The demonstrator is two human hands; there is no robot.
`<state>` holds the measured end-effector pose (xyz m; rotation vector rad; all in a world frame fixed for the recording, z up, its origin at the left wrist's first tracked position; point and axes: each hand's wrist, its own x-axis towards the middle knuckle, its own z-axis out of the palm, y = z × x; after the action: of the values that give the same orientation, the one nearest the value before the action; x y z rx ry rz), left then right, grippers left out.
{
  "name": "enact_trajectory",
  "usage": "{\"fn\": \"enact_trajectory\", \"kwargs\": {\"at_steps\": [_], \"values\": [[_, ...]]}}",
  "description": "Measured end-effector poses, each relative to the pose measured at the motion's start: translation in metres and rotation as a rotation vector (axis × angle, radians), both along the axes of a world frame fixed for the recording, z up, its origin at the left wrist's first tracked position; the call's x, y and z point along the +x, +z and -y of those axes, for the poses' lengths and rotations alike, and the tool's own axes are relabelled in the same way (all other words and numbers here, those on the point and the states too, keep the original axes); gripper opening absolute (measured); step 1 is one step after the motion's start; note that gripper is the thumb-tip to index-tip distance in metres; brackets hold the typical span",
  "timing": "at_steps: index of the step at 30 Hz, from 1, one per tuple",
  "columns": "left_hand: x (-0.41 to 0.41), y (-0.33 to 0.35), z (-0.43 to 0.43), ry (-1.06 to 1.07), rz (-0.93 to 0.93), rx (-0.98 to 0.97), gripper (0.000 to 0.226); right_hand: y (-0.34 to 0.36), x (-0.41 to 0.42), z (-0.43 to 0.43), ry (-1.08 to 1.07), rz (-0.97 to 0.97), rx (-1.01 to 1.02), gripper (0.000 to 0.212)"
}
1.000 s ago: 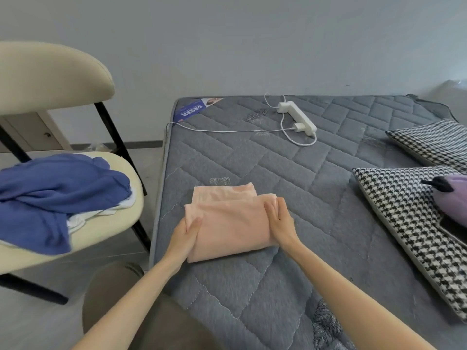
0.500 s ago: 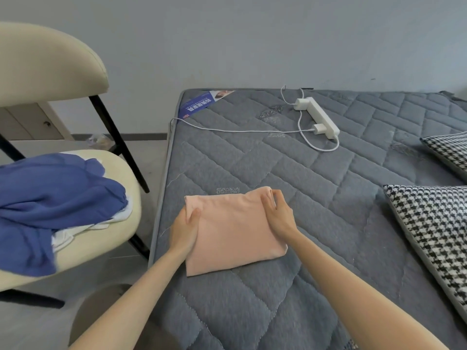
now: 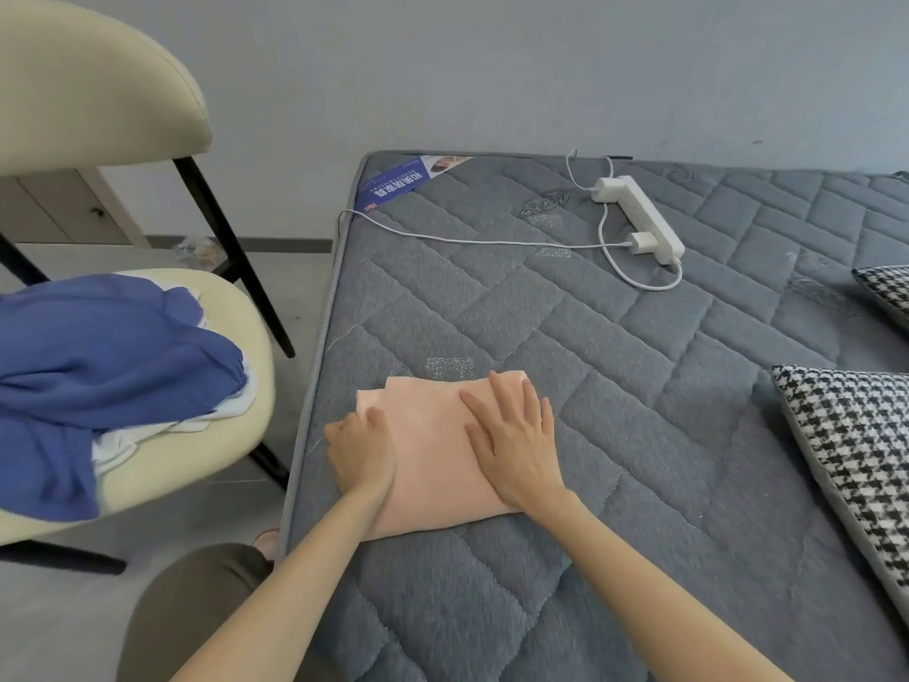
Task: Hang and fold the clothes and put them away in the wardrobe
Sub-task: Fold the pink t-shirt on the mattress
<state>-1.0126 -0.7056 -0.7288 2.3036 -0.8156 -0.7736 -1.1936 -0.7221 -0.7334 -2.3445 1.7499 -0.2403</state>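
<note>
Low in the middle of the frame, a folded pink garment (image 3: 433, 450) lies on the grey quilted mattress (image 3: 615, 386) near its left edge. The right hand (image 3: 514, 447) lies flat on it, fingers spread, while the left hand (image 3: 361, 452) presses palm-down on its left edge. At the left, blue clothes (image 3: 98, 366) are heaped on a cream chair (image 3: 231, 386).

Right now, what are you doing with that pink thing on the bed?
A person is folding laundry. Both hands press flat on a folded pink cloth lying near the edge of the grey mattress: the left hand on its left side, the right hand spread over its right side, smoothing it. A blue garment with something white under it waits on the cream chair beside the bed, not yet folded. No wardrobe is in view.
</note>
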Motion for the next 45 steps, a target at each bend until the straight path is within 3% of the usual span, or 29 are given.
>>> {"fn": "enact_trajectory", "kwargs": {"at_steps": [4,8,14,18,23,27,36,39,42,45], "values": [[0.007,-0.002,-0.008,-0.062,0.077,-0.045,0.04,-0.014,-0.011,0.001,-0.043,-0.01,0.07,0.05],[0.009,0.004,-0.01,-0.042,0.024,-0.09,0.02,-0.014,-0.012,-0.004,-0.139,0.059,0.045,0.051],[-0.012,0.004,-0.016,-0.021,-0.024,0.007,0.053,-0.011,0.001,-0.013,-0.407,0.133,0.03,0.055],[-0.015,0.0,-0.011,0.004,-0.038,0.044,0.056,-0.005,0.002,-0.009,-0.415,0.313,0.084,0.053],[-0.008,-0.011,-0.01,-0.019,-0.027,0.025,0.051,-0.006,-0.005,0.003,-0.411,0.306,0.167,0.061],[-0.002,-0.015,-0.009,-0.001,-0.126,-0.058,0.045,-0.002,-0.013,0.009,-0.361,0.333,0.175,0.057],[-0.05,0.008,0.033,-0.197,-0.375,-0.25,0.021,0.024,-0.072,0.022,-0.601,0.443,0.047,0.047],[-0.075,0.02,0.052,-0.246,-0.468,-0.281,0.03,0.026,-0.102,0.032,-0.644,0.503,0.089,0.049],[-0.088,0.023,0.058,-0.293,-0.498,-0.265,0.039,0.024,-0.121,0.031,-0.64,0.453,0.233,0.052],[-0.088,0.017,0.054,-0.369,-0.372,-0.272,0.046,0.022,-0.123,0.027,-0.617,0.141,0.125,0.052]]}}
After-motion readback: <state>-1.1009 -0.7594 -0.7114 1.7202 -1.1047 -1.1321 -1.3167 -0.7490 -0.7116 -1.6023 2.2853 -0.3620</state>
